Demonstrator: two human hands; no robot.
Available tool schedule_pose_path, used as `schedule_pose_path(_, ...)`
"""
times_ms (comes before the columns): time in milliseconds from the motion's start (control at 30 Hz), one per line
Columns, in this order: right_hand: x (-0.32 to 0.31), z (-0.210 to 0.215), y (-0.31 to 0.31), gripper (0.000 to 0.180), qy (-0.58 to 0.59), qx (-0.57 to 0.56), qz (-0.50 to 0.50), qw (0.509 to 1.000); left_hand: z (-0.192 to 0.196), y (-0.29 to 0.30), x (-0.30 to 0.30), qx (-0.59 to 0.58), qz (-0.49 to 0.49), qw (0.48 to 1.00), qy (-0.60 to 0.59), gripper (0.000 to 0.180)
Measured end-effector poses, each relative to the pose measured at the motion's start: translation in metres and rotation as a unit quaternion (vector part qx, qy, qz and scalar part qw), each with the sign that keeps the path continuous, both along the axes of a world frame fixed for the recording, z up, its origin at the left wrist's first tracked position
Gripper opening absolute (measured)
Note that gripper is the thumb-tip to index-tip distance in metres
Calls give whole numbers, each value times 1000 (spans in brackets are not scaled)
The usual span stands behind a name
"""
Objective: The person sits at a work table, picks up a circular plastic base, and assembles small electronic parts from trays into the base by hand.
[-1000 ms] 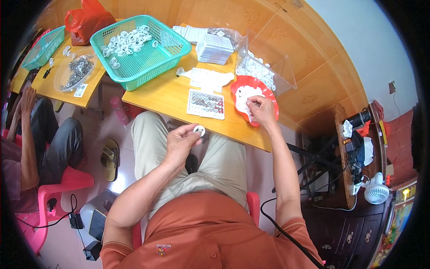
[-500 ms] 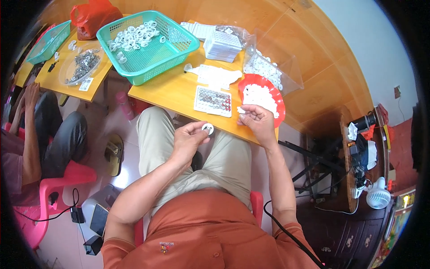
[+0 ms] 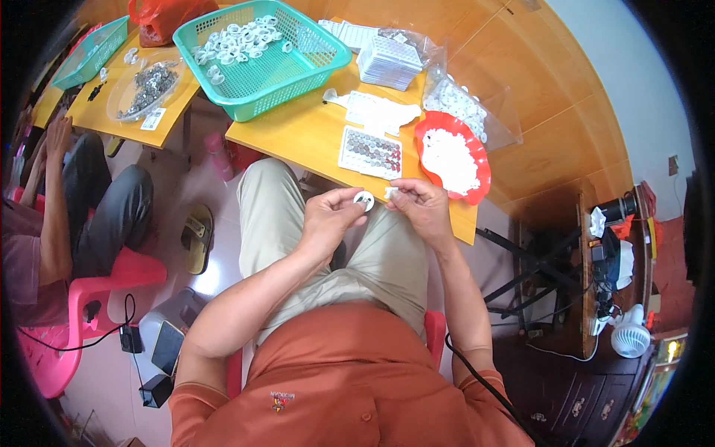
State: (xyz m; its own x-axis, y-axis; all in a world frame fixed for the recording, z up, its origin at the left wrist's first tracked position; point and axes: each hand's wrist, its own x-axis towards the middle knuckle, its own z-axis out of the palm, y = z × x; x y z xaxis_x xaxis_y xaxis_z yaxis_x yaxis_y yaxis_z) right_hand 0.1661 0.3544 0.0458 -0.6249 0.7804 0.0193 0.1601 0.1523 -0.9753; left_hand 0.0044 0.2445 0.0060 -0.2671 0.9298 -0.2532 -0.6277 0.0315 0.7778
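Over my lap, my left hand pinches a round white plastic part with a dark spot in its middle. Just to its right, my right hand grips a small white plastic piece between thumb and fingers. The two pieces are close but apart. Beyond my hands, a white tray on the table holds rows of small round metal parts, some reddish. Right of it is a red wavy-edged dish heaped with small white pieces.
A green basket of white ring-shaped parts stands on the yellow table. Behind are stacked white trays and a clear bag of white parts. Left, a seated person is beside a table with a bowl of metal parts.
My right hand has moved from beside the red dish toward my left hand, carrying the small white piece. The whole view has shifted slightly.
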Motion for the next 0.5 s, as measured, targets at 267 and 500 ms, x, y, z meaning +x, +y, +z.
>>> schedule_pose_path(267, -6, -8, -10, 16, 26, -56, 8, 998, -2, -1, 0, 4, -3, 1000, 2, 29)
schedule_pose_path(500, -10, -19, -13, 12, 39, 21, 2, 999, -2, -1, 1, 7, 3, 1000, 7, 30)
